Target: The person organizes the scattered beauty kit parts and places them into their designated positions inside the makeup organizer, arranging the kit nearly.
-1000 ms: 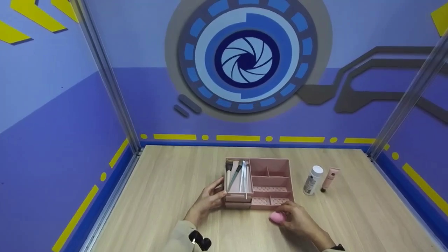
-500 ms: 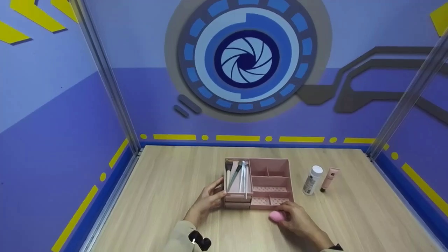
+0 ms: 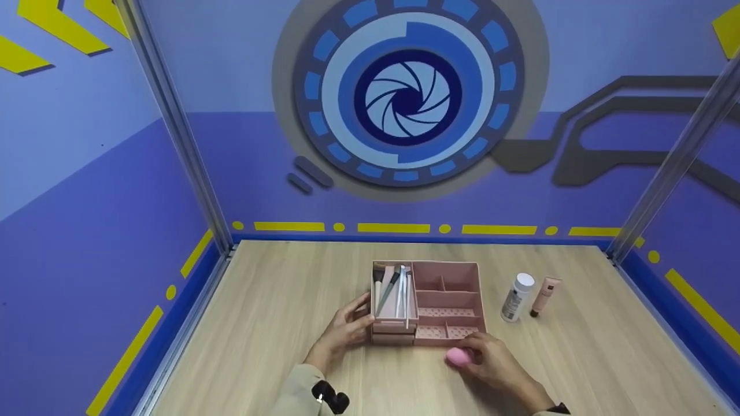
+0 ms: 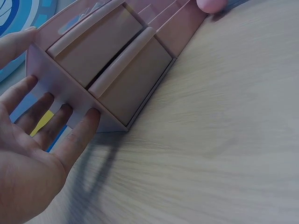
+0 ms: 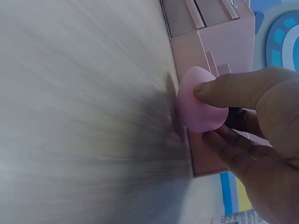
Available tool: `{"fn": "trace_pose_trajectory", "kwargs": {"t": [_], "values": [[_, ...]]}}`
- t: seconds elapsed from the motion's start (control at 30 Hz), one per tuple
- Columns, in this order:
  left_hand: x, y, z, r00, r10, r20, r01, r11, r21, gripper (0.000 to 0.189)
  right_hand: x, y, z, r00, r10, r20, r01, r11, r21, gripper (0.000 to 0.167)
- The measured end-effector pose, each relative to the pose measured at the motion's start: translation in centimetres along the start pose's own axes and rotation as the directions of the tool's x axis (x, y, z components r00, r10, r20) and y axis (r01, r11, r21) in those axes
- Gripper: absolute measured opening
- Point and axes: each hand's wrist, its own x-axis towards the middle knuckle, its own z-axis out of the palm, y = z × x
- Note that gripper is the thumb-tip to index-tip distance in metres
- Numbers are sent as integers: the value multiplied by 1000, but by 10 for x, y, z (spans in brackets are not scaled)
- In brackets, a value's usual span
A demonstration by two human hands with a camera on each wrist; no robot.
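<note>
A pink makeup organizer point(image 3: 448, 305) stands on the wooden table, with compartments on its right and drawers at its lower left. Several makeup brushes point(image 3: 396, 289) lie in its upper left section. My left hand point(image 3: 346, 330) rests against the organizer's left side. In the left wrist view its fingers point(image 4: 77, 135) are spread and fairly straight, fingertips touching the side wall, with the thumb near the top edge. Between thumb and fingers, my right hand point(image 3: 494, 359) pinches a pink egg-shaped makeup sponge point(image 5: 201, 102), just in front of the organizer's right front edge.
Right of the organizer stand a white bottle point(image 3: 516, 297) and a pink squeeze tube point(image 3: 544, 296) with a dark cap. The table point(image 3: 277, 300) is bounded by blue-purple walls and metal corner posts point(image 3: 173, 121).
</note>
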Motion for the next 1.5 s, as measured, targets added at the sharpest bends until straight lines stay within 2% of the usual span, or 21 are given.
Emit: {"fn": "trace_pose_trajectory", "kwargs": {"t": [0.1,0.37,0.57,0.73,1.0,1.13,1.33,1.5], "values": [[0,1,0,1000,-3,0,3,1000,2,74,1,-1,-1,999,-27,-32,26,999,-22,27],[0,1,-1,1000,18,15,-19,999,35,70,7,-4,-3,995,-82,-60,79,996,-47,25],[-1,1,0,1000,2,6,-3,1000,22,72,14,-7,-6,995,-84,-52,82,995,-49,28],[-1,2,0,1000,-3,4,3,1000,19,73,21,-11,-7,987,-130,-95,124,990,-60,31],[-1,1,-1,1000,-2,13,2,1000,19,73,29,-17,-8,996,-75,-50,76,997,16,32],[-1,1,-1,1000,-3,14,3,1000,11,73,33,-19,-8,996,-82,-47,84,995,52,31],[-1,1,-1,1000,12,24,-12,1000,14,72,41,-19,-7,986,-128,-109,128,992,-10,27],[0,0,-1,1000,13,21,-13,1000,9,72,45,-21,-5,980,-156,-120,155,988,-15,28]]}}
